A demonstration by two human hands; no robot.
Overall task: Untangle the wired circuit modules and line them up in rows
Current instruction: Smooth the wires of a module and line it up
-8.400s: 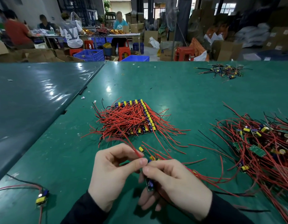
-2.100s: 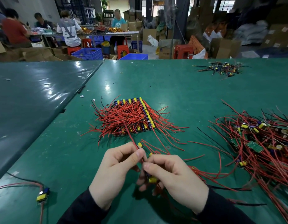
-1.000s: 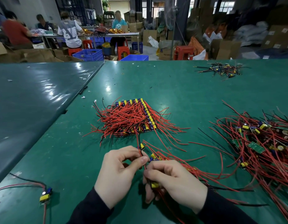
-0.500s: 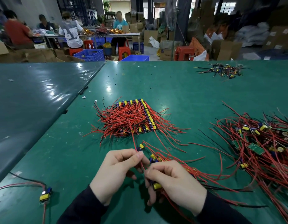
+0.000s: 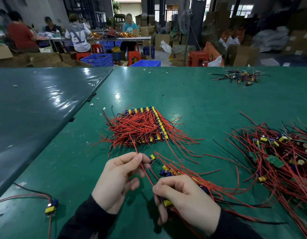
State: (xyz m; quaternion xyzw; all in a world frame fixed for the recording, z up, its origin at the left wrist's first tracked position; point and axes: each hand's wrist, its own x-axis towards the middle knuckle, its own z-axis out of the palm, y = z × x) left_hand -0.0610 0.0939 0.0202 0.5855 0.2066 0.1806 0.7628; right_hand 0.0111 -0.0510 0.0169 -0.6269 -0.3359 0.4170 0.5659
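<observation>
I had two hands at work, my left hand (image 5: 121, 180) and my right hand (image 5: 185, 202). Three heaps of wired modules lay on the table: the sorted stack (image 5: 142, 126), the tangled pile (image 5: 278, 157) and a far small pile (image 5: 239, 78). One stray module (image 5: 50, 207) lay alone.

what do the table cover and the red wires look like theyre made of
Table cover: looks like a smooth green vinyl or rubber mat, semi-gloss, since it mirrors the ceiling lights in soft patches.
Red wires: thin leads in what seems plastic insulation, slightly shiny; they bend and hold loose curves. The metal inside cannot be seen.
</observation>
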